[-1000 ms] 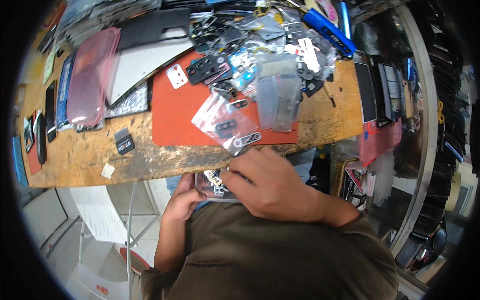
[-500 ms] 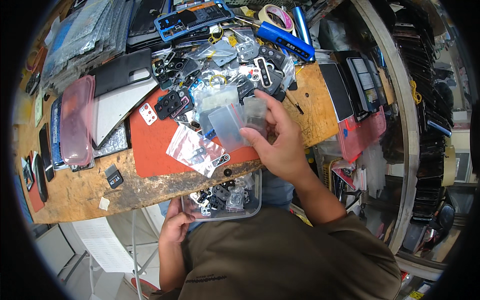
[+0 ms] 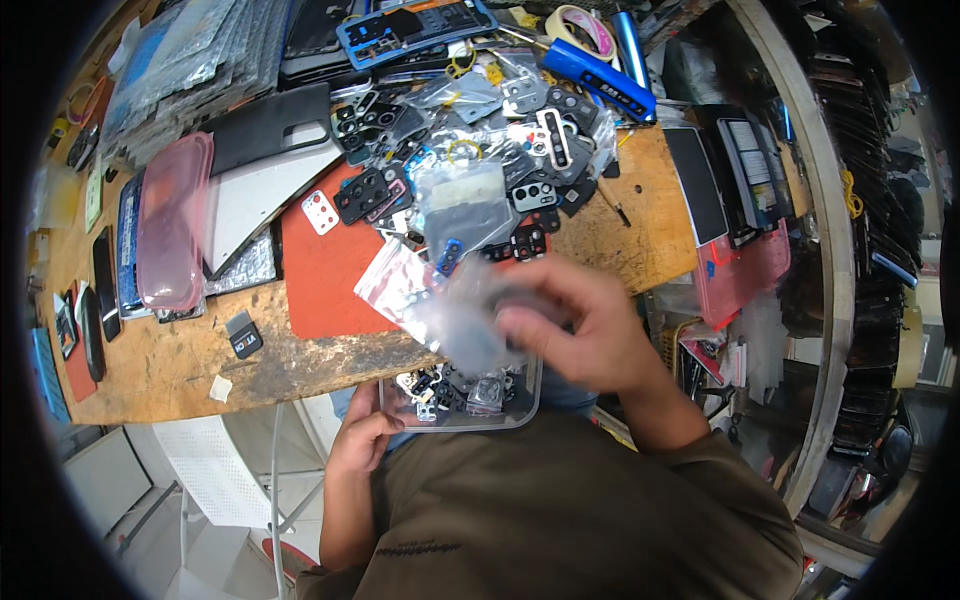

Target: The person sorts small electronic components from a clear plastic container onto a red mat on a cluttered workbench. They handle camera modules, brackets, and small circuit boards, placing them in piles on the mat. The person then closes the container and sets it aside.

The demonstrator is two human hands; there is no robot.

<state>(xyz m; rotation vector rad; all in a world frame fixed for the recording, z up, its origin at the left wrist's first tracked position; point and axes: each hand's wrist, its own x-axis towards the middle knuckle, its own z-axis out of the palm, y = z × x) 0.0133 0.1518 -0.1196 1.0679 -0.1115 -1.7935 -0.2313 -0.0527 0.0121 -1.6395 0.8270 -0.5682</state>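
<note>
One curled left hand grips a clear tub; half-closed right hand pinches blurred plastic.

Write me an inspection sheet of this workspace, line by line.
Surface: wooden table, worn along its near edge; red mat on it.
Things in hand: clear box with small parts inside; clear plastic, blurred.
Clutter: heap of covers and bags; blue tool behind it.
Hands: left hand holds the box's left side; right hand grips the plastic.
Cables: nothing clearly seen.
Surroundings: white chair at left, grey frame at right.
</note>
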